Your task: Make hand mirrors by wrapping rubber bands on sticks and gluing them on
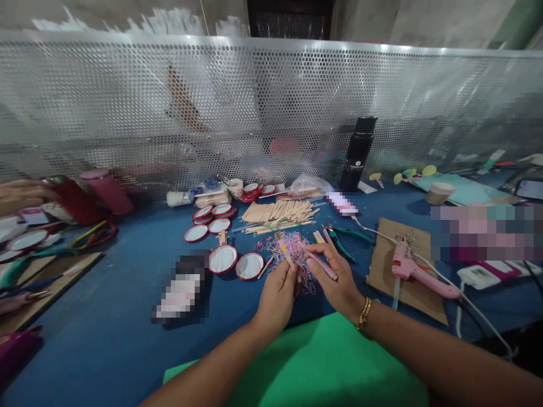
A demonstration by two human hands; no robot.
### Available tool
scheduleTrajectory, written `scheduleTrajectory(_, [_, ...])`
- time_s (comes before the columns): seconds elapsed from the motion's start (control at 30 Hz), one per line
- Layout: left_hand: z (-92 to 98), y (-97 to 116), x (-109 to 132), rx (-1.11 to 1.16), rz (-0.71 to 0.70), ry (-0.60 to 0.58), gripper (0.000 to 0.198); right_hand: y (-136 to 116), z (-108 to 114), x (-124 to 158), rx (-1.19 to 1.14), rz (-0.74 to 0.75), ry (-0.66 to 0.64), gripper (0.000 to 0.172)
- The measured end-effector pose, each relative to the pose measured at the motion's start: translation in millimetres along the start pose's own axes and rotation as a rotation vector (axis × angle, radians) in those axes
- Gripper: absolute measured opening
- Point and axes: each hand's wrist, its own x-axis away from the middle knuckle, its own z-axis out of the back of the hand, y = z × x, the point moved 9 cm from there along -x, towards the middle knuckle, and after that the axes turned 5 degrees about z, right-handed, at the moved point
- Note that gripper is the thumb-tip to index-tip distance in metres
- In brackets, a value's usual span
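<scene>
My left hand (276, 294) pinches a flat wooden craft stick (284, 247) with a yellow patch on it, held tilted upward. In my right hand (339, 277) is a slim pink pen-like tool (323, 265), its tip pointing toward the stick; I cannot make out its exact kind. Beneath both hands lies a tangled heap of thin pink and purple rubber-band-like loops (271, 244). Behind the heap is a pile of plain wooden sticks (280, 211). To the left are round red-rimmed white discs (250, 265).
Right of my hands lie green-handled pliers (352, 234) and a pink glue gun (418, 270) on cardboard (384, 237). A black bottle (359, 152) stands by the perforated metal screen (212, 96). At the far left another person's hand (19, 196) shows near a red bottle (73, 199).
</scene>
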Motion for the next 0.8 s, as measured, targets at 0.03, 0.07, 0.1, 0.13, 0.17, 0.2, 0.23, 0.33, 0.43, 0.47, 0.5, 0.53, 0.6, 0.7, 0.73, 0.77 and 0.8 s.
scheduleTrajectory(0.03, [0.4,-1,0,-0.001,0.0,0.003,0.034,2,1,-1,-0.02,-0.016,0.008,0.02])
scheduleTrajectory(0.07, [0.7,-1,-1,-0.003,0.001,0.005,0.035,3,1,-1,-0.039,-0.034,0.018,0.02])
scheduleTrajectory(0.1, [1.0,-2,-1,-0.006,0.003,0.006,0.035,4,2,-2,-0.059,-0.05,0.028,0.02])
scheduleTrajectory(0.13, [1.2,-3,-2,-0.008,0.004,0.006,0.036,4,3,-2,-0.078,-0.063,0.037,0.02])
scheduleTrajectory(0.17, [1.3,-3,-2,-0.007,0.005,0.005,0.036,3,3,-2,-0.099,-0.074,0.043,0.019])
scheduleTrajectory(0.2, [0.8,-3,-2,-0.004,0.007,-0.001,0.036,1,3,-2,-0.122,-0.082,0.046,0.019])
scheduleTrajectory(0.23, [0.1,-3,-3,0.003,0.012,-0.009,0.035,-1,3,-2,-0.146,-0.089,0.043,0.019])
scheduleTrajectory(0.33, [-2.5,-4,-4,0.023,0.039,-0.032,0.034,-7,2,-4,-0.182,-0.101,0.012,0.018])
scheduleTrajectory(0.43, [-5.3,-3,-6,0.022,0.066,-0.047,0.035,-12,5,-10,-0.169,-0.079,-0.016,0.018])
scheduleTrajectory(0.47, [-6.5,-2,-7,0.016,0.074,-0.053,0.035,-13,7,-12,-0.16,-0.067,-0.015,0.018])
scheduleTrajectory(0.5, [-8.1,-1,-8,0.012,0.08,-0.061,0.034,-15,9,-15,-0.153,-0.054,-0.01,0.017])
scheduleTrajectory(0.53, [-10.0,0,-8,0.008,0.085,-0.071,0.034,-15,11,-18,-0.146,-0.039,-0.004,0.017])
scheduleTrajectory(0.6, [-13.9,2,-9,-0.002,0.084,-0.09,0.033,-17,13,-23,-0.13,-0.005,0.003,0.015])
scheduleTrajectory(0.7, [-17.4,4,-11,0.003,0.073,-0.091,0.032,-14,13,-23,-0.094,0.029,-0.015,0.014])
scheduleTrajectory(0.73, [-17.7,3,-11,0.014,0.075,-0.085,0.032,-12,14,-22,-0.085,0.028,-0.015,0.013])
scheduleTrajectory(0.77, [-18.0,2,-12,0.029,0.079,-0.081,0.033,-9,14,-19,-0.082,0.021,-0.009,0.013])
scheduleTrajectory(0.8, [-18.1,0,-13,0.044,0.087,-0.078,0.033,-7,15,-17,-0.086,0.01,0.003,0.013])
